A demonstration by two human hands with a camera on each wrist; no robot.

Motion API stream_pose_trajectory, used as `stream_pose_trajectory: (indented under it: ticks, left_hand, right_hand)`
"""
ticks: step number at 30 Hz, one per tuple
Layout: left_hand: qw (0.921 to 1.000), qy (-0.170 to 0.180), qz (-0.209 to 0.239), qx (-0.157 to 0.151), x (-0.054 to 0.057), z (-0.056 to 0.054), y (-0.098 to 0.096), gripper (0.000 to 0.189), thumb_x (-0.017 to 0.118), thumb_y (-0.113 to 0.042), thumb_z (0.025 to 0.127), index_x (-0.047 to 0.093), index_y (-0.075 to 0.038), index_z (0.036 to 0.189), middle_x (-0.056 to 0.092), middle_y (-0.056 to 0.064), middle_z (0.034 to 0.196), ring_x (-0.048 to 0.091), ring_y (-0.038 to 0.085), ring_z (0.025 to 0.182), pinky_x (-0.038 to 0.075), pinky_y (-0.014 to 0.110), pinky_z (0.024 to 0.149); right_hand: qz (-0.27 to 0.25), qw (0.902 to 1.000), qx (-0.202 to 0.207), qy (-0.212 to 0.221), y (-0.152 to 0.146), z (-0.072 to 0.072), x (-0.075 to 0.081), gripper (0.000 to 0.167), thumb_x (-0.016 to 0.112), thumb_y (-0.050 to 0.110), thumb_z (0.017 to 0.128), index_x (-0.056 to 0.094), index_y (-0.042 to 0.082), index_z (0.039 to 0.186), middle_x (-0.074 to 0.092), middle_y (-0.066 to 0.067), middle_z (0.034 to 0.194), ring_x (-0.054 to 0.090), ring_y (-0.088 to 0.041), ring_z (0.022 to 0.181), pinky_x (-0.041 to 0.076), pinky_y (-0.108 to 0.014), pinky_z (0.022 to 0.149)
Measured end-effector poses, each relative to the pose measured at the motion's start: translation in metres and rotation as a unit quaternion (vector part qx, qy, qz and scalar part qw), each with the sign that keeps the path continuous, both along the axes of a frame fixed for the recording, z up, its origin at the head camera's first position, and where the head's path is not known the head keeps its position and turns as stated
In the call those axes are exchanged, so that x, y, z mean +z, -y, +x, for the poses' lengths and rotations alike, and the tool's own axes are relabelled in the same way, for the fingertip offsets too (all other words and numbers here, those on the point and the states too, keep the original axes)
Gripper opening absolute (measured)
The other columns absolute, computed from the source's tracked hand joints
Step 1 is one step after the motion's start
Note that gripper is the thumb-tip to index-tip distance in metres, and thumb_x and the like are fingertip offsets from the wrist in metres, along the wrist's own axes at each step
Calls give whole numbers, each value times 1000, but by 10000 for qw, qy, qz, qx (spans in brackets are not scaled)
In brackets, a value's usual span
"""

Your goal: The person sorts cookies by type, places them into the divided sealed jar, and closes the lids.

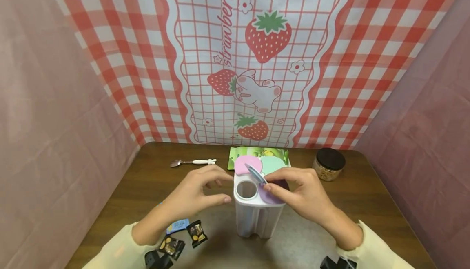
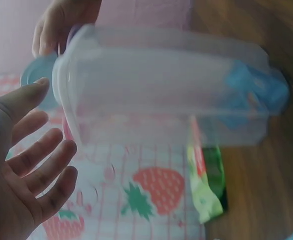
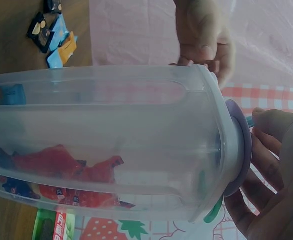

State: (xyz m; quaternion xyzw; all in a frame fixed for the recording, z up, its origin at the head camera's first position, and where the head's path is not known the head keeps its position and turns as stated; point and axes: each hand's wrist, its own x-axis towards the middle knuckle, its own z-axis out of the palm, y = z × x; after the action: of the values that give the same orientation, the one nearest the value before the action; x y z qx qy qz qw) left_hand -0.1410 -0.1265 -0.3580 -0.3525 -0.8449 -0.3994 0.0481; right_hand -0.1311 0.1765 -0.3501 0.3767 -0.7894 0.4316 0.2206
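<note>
A tall clear container (image 1: 253, 222) with a white top stands upright at the front middle of the table. My right hand (image 1: 306, 191) pinches a blue lid (image 1: 256, 174), tilted up on edge above the top. Below it, the front-left round opening is uncovered, while pink (image 1: 247, 164), mint green (image 1: 273, 164) and purple (image 1: 269, 196) lids lie over the other parts. My left hand (image 1: 200, 189) hovers beside the container's left side, fingers spread and holding nothing. Through the walls show red wrapped packets (image 3: 61, 167) and a blue wrapper (image 2: 251, 92).
Behind the container lies a green bag (image 1: 235, 154). A jar with a black lid (image 1: 329, 163) stands at the back right, and a white-handled spoon (image 1: 200, 162) lies back left. Small black packets (image 1: 197, 233) and a blue packet (image 1: 178, 225) are at front left.
</note>
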Motion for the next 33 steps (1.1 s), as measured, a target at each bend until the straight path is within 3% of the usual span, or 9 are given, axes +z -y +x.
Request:
stream_pose_trajectory:
  ticks: [5, 13, 19, 24, 33]
  left_hand:
    - [9985, 32, -23, 548, -12, -6, 33, 37, 84, -30, 87, 71, -28, 122, 69, -13, 117, 65, 10, 95, 58, 29, 77]
    - [9866, 649, -341, 1458, -39, -22, 91, 32, 78, -27, 93, 72, -17, 122, 71, -6, 106, 67, 11, 91, 58, 28, 78]
    - [9778, 1035, -736, 1667, -73, -28, 121, 31, 78, -22, 92, 72, -9, 119, 71, 2, 104, 64, 17, 91, 54, 27, 75]
    - [9680, 1155, -1082, 1946, -100, -30, 134, 34, 82, -20, 87, 73, -7, 117, 69, 5, 99, 59, 19, 87, 48, 27, 70]
    - [9623, 1274, -1209, 2077, -121, -27, 140, 49, 88, -19, 79, 72, -2, 122, 59, 5, 84, 52, 18, 78, 41, 26, 65]
  right_hand:
    - [-29, 10000, 16, 51, 1, -1, 0, 21, 84, 5, 84, 80, 19, 100, 78, 8, 93, 73, -8, 84, 56, -22, 76]
    - [25, 10000, -41, 21, 1, -2, 2, 21, 84, 6, 84, 80, 19, 100, 78, 9, 93, 73, -7, 84, 56, -21, 76]
    - [46, 10000, -74, 0, 0, -1, 3, 22, 85, 6, 83, 80, 19, 100, 78, 9, 93, 72, -7, 84, 56, -22, 75]
    - [53, 10000, -65, 12, 0, -1, 3, 22, 85, 7, 84, 80, 20, 100, 78, 9, 93, 73, -7, 84, 56, -22, 74]
    - [104, 9998, -115, 161, -2, -1, 2, 21, 84, 8, 85, 80, 21, 101, 78, 11, 93, 72, -6, 84, 56, -23, 73]
